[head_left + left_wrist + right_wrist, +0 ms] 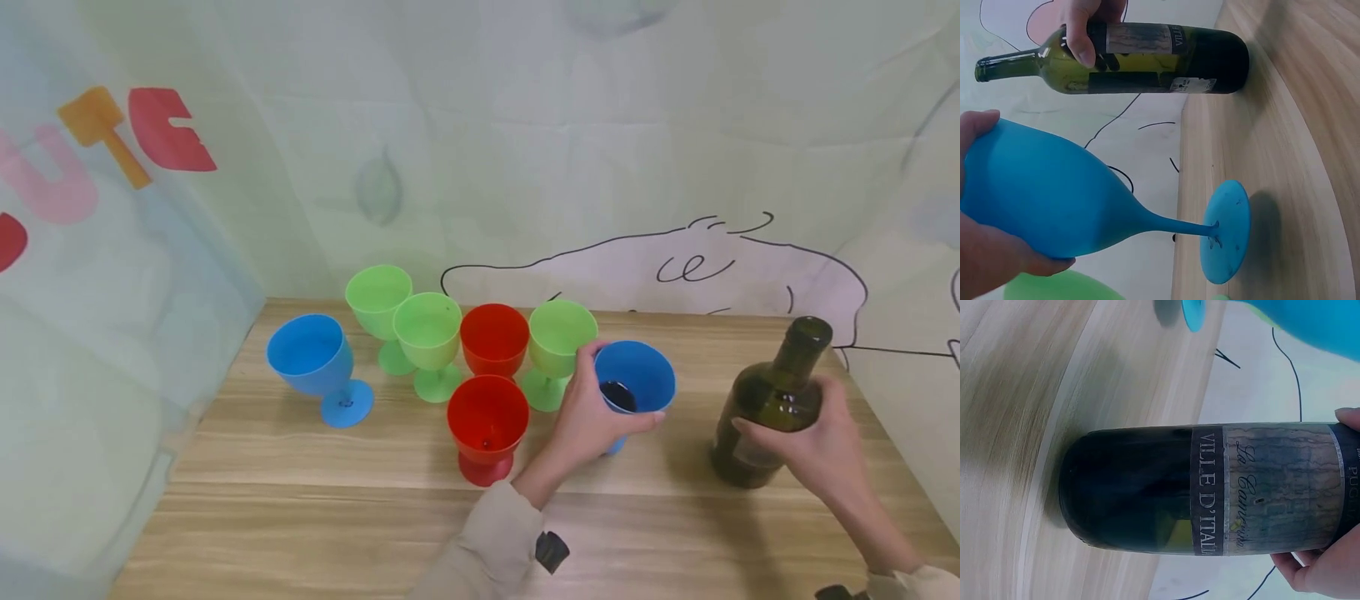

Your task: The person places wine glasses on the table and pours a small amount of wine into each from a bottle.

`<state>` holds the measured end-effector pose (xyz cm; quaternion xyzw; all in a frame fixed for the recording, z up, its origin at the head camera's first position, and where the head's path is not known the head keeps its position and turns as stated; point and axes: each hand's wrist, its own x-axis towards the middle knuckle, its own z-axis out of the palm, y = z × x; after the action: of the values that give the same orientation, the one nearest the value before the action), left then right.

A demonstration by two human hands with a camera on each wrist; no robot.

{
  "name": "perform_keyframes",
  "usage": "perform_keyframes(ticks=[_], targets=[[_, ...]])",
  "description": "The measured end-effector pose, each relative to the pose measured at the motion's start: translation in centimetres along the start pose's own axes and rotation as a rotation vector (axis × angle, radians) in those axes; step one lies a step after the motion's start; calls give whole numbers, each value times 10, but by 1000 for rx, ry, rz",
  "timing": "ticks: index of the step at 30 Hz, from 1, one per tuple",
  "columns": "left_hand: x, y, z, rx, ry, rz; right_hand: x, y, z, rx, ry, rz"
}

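Note:
My left hand grips the bowl of a blue plastic goblet, thumb on the near side and fingers on the far side. Dark liquid lies at the bottom of that bowl. In the left wrist view the goblet's round foot shows close over the wood, its shadow beside it. To the right, my right hand holds a dark green glass wine bottle round its upper body. The bottle is nearly upright and uncapped, its base close to the table. A "VILLE D'ITALIA" label faces the right wrist camera.
Left of my left hand stand two red goblets and three green goblets, grouped closely. Another blue goblet stands at the far left. Behind the wooden table hangs a printed cloth, with another side along the left.

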<state>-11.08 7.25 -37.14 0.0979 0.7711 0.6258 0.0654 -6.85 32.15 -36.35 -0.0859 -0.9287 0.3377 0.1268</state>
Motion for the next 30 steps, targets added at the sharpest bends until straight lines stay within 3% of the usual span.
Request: perform_keyframes(ticks=[11, 24, 30], targets=[[30, -3, 22, 34, 17, -1, 0, 2, 0, -1, 27, 8], [52, -14, 31, -9, 56, 36, 0, 4, -2, 8, 23, 9], [59, -11, 36, 32, 70, 45, -1, 3, -2, 2, 2, 8]])
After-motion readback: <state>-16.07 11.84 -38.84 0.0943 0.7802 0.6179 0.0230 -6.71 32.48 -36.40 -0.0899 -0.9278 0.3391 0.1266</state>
